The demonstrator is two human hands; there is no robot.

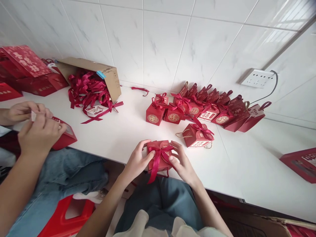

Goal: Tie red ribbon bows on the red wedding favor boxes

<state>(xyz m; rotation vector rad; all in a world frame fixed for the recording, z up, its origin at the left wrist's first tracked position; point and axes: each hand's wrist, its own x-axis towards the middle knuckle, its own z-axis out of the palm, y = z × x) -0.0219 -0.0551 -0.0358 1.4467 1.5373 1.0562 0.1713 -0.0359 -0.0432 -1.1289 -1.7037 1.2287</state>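
A small red gift box (pixel 164 165) with a shiny ribbon bow (pixel 160 153) on its top sits at the table's front edge, right before me. My left hand (pixel 139 158) holds its left side, the thumb on the bow's left loop. From the right, my right hand (pixel 182 162) grips the same box, thumb and fingers at the bow's right loop. One ribbon tail hangs down over the front. Just beyond my right hand stands another bowed red box (pixel 198 135) with rope handles.
Several finished red boxes (pixel 174 113) stand in rows near the tiled wall. A tipped cardboard box (pixel 115 82) spills red ribbons (pixel 86 87). To the left, a co-worker's hands (pixel 39 126) are above a red box (pixel 70 135). A power strip (pixel 258 78) hangs at right.
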